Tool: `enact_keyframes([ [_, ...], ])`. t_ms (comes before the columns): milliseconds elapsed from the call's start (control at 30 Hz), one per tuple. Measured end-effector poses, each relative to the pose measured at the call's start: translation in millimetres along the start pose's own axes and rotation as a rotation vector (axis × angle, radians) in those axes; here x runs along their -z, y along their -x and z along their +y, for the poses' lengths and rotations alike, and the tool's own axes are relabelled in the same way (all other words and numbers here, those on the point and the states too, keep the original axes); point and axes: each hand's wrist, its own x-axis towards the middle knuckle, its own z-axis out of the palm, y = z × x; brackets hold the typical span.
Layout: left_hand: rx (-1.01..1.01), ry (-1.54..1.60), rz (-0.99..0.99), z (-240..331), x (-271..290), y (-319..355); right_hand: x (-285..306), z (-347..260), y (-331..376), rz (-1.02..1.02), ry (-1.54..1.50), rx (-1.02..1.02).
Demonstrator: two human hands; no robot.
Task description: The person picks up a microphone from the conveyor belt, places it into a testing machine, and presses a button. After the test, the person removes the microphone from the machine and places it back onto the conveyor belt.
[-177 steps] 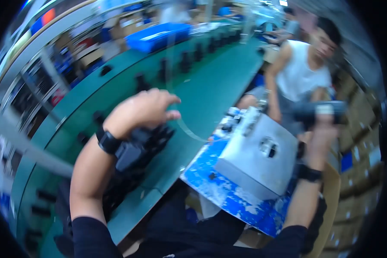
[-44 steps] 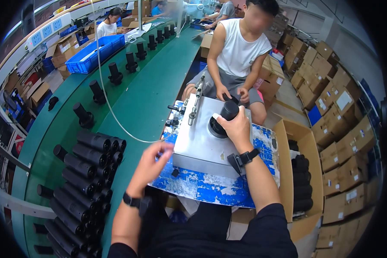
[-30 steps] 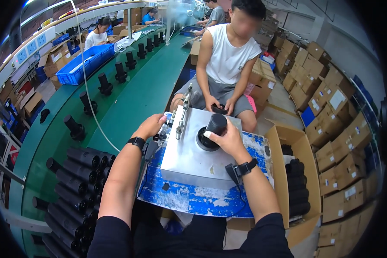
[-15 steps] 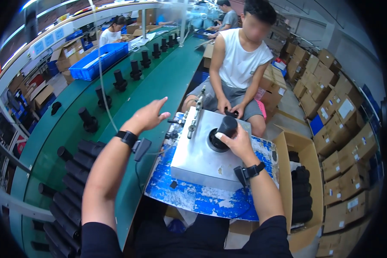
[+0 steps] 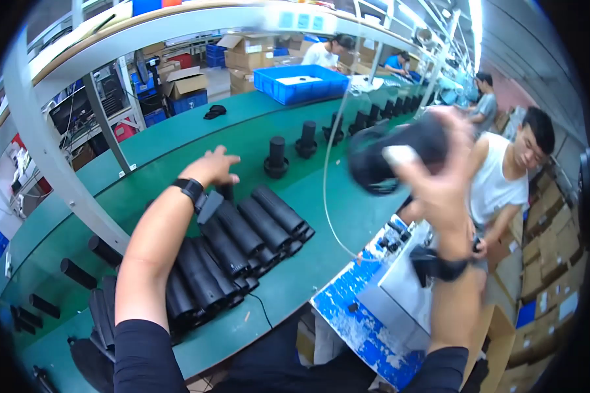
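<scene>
My right hand [image 5: 442, 187] is raised above the blue worktop, its fingers wrapped round a black cylindrical part with a wide ringed end [image 5: 380, 157]; both are smeared by motion. My left hand [image 5: 210, 168] reaches over the green bench with fingers apart, and nothing shows in it. Just below its fingers the top of a black cylinder [image 5: 225, 190] pokes out; I cannot tell whether they touch. Nearer me lies a stack of black tubes [image 5: 269, 219], partly hidden by my left forearm. A metal box fixture [image 5: 400, 288] stands below my right hand.
Black flanged parts [image 5: 276, 157] stand in a row along the green bench [image 5: 295, 262]. A blue bin [image 5: 301, 85] sits behind them. A thin pale hose hangs before the bench. To the right sits a co-worker [image 5: 505, 170], near an open carton [image 5: 491, 340]. A white post [image 5: 65, 157] rises at left.
My view has swung left. My right hand has lifted the black part off the metal box. My left hand has moved from beside the box to over the bench by the tube stack.
</scene>
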Motion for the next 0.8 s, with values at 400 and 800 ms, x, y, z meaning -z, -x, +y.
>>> enact_keyframes([
  [400,-0.019,0.192,-0.043,-27,14,18,-370,65,58,-0.544,-0.024,-0.357],
  [800,0.004,0.34,0.319,2,79,60,-343,96,68,-0.466,-0.126,-0.113],
])
